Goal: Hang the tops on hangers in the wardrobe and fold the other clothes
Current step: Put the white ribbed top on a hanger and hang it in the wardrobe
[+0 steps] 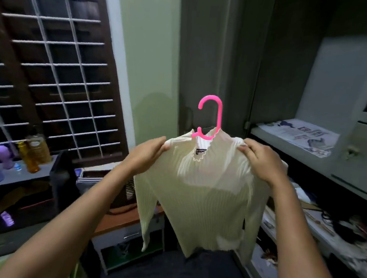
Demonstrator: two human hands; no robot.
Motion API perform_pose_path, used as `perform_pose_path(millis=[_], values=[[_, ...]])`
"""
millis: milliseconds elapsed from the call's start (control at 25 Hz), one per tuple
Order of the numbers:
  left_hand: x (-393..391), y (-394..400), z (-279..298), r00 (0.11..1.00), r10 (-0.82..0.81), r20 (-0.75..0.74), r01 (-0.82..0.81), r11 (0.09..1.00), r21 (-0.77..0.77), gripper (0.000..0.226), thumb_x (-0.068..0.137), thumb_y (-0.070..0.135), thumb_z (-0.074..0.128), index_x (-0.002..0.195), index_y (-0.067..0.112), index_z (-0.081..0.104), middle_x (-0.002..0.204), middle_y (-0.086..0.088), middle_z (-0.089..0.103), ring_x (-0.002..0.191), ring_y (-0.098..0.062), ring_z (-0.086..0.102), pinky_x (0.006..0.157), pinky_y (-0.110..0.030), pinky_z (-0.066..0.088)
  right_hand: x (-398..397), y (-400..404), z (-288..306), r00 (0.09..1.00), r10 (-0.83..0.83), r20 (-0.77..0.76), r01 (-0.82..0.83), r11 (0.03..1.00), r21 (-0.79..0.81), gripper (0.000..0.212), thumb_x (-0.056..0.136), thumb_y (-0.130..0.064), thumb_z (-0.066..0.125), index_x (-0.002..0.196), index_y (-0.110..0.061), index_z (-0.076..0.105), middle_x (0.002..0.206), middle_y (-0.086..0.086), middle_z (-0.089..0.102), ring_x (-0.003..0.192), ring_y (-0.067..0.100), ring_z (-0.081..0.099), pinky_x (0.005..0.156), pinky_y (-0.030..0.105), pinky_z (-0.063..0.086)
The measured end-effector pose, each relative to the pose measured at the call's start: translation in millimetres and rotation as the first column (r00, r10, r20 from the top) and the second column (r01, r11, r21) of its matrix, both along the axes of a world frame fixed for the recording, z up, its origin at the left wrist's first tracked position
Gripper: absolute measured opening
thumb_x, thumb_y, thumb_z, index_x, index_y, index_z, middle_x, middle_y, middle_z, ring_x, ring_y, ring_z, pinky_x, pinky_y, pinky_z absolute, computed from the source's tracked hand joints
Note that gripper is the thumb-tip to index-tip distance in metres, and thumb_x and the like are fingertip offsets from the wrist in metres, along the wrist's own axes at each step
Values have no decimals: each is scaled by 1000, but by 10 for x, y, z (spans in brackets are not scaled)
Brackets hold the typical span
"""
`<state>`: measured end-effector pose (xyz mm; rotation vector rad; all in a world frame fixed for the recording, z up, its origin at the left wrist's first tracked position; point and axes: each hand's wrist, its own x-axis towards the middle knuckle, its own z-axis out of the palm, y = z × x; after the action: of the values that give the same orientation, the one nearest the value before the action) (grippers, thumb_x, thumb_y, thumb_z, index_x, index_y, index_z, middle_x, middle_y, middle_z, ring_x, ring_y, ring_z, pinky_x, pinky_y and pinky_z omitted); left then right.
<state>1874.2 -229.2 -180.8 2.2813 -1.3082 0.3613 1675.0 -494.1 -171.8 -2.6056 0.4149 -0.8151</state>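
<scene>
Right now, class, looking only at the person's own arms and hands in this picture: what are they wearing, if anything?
Nothing that shows. The left hand and right hand are bare, with no gloves, rings, watch or bracelets in view. Both forearms are uncovered up to the bottom edge of the picture, so no sleeves appear.

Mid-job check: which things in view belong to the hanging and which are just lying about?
In the job:
cream ribbed top
pink hanger inside its neck
left hand and right hand, gripping the shoulders
open wardrobe

Lying about:
bottles by the window
newspaper on a wardrobe shelf
</scene>
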Motion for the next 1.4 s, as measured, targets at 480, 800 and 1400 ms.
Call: perform_pose_path(millis=[480, 800, 1400], values=[[215, -2697, 210, 889, -451, 83, 451, 825, -340, 40, 97, 52, 32, 76, 19, 38, 65, 9, 41, 59, -9, 42, 54, -31, 30, -873, -1330, 212, 836, -529, 145, 526, 848, 65, 45, 85, -52, 61, 125, -32, 56, 123, -9, 61, 120, 12, 51, 87, 20, 17], [290, -4316, 410, 657, -747, 107, 722, 581, -374, 39, 94, 51, 33, 77, 17, 40, 67, 4, 45, 63, -11, 44, 61, -39, 37, -1235, -1662, 251, 425, -849, 313, 901, 431, -53, 21, 95, -35, 52, 101, -23, 69, 101, -9, 67, 106, 17, 52, 79, 29, 13], [-131, -5428, 539, 274, -959, 77, 906, 230, -356, 30, 89, 56, 34, 75, 30, 35, 64, 11, 48, 61, -6, 41, 60, -34, 34, -1102, -1611, 361, 220, -874, 433, 967, 253, 20, 24, 89, -44, 56, 98, -29, 72, 95, -16, 58, 93, 3, 51, 87, 37, 32]])
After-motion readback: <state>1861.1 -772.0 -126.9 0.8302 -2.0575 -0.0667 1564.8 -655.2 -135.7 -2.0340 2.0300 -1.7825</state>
